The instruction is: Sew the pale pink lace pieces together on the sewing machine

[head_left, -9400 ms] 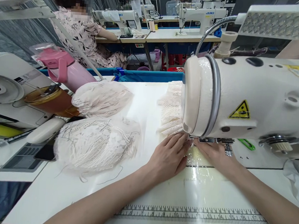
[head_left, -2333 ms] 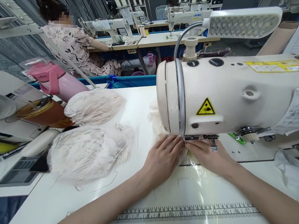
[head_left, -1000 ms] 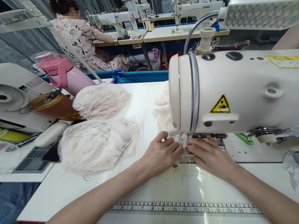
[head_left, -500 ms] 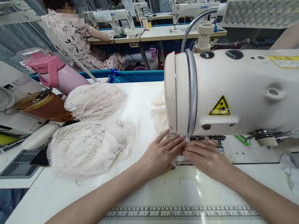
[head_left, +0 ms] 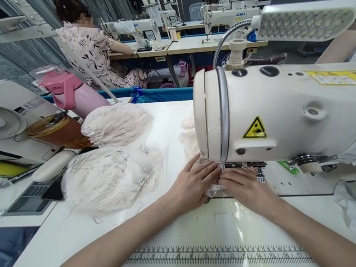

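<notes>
My left hand [head_left: 192,184] lies flat, fingers stretched out, pressing a small piece of pale lace [head_left: 213,189] on the white table [head_left: 189,228] under the head of the cream sewing machine [head_left: 277,112]. My right hand [head_left: 245,188] lies flat beside it, fingertips touching the lace right at the presser foot [head_left: 259,173]. The needle area is mostly hidden by the machine head. More sewn lace [head_left: 188,136] trails out behind the machine.
Two heaps of lace pieces [head_left: 110,177] [head_left: 117,123] lie left of my hands. Further left stand a pink bottle [head_left: 74,93], a brown jar [head_left: 58,130] and another machine [head_left: 4,125]. A lamp [head_left: 304,18] hangs above. A seated person [head_left: 89,50] works behind. A ruler strip [head_left: 221,254] runs along the front edge.
Both hands stay at the presser foot on the lace. A second ago the left fingers were curled on the lace; they now lie flat. The camera has shifted slightly.
</notes>
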Demonstrator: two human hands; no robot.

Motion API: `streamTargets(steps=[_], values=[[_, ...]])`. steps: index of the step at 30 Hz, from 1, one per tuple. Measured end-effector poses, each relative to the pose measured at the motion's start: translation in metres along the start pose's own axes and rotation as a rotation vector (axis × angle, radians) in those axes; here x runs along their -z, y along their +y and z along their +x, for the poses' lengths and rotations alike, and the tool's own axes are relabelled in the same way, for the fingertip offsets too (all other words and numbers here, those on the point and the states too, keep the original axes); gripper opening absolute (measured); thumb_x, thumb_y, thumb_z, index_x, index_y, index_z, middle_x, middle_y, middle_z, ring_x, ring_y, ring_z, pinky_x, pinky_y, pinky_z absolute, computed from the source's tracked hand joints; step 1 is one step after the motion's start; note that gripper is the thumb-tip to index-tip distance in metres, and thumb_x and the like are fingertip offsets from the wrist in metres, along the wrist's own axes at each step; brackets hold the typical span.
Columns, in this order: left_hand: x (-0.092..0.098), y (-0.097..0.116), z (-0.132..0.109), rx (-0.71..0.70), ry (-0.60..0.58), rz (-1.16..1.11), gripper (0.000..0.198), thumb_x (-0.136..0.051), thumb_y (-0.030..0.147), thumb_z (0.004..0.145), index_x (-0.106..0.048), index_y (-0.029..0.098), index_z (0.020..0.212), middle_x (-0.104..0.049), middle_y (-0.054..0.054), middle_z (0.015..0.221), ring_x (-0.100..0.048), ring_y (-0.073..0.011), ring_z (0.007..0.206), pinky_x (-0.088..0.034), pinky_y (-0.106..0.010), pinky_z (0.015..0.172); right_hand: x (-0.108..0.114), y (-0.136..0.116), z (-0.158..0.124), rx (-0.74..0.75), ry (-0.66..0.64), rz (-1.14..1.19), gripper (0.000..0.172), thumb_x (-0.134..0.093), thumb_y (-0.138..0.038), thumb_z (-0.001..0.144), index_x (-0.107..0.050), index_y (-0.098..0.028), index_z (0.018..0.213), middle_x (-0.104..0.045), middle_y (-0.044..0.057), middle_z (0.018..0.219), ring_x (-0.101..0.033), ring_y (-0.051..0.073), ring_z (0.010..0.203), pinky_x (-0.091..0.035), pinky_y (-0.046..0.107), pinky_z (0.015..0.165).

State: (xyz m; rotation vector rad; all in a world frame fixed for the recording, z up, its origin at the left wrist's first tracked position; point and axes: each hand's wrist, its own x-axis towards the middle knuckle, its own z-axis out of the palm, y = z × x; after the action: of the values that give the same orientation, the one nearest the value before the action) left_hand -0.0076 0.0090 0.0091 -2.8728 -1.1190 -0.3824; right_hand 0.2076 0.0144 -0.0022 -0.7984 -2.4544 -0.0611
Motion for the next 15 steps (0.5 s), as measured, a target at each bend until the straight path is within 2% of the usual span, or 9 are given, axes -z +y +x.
streamTargets(steps=[7,11,15], values=[[-0.001,0.0037,0.0017,0.025,0.014,0.035,0.054,-0.045,0.017,0.078,-0.05,0.012,0.132,-0.057,-0.009,0.132,-0.052,-0.0279,0.123,-0.022,-0.054,0.114,0.001,0.0036,-0.0006,-0.019,-0.072,-0.009,0.027,-0.044,-0.007,0.09,-0.064,-0.023,0.097,-0.068,0.001,0.094,-0.061,0.013,0.085,-0.045,0.028,0.073],[-0.0009,0.0043,0.002,0.021,0.015,0.044,0.052,-0.046,0.02,0.081,-0.049,0.012,0.132,-0.058,-0.009,0.131,-0.051,-0.028,0.124,-0.022,-0.054,0.114,0.0047,0.0019,0.0017,-0.047,0.007,-0.064,0.027,-0.043,-0.007,0.089,-0.065,-0.022,0.092,-0.069,-0.002,0.091,-0.061,0.012,0.078,-0.043,0.027,0.066],[-0.0008,0.0046,0.0022,0.024,-0.003,0.06,0.051,-0.047,0.024,0.083,-0.048,0.013,0.133,-0.055,-0.01,0.134,-0.049,-0.0278,0.126,-0.02,-0.054,0.115,0.0045,0.0019,-0.0013,-0.077,0.066,-0.123,0.023,-0.046,-0.013,0.09,-0.066,-0.023,0.092,-0.07,-0.002,0.092,-0.062,0.014,0.082,-0.044,0.03,0.072]])
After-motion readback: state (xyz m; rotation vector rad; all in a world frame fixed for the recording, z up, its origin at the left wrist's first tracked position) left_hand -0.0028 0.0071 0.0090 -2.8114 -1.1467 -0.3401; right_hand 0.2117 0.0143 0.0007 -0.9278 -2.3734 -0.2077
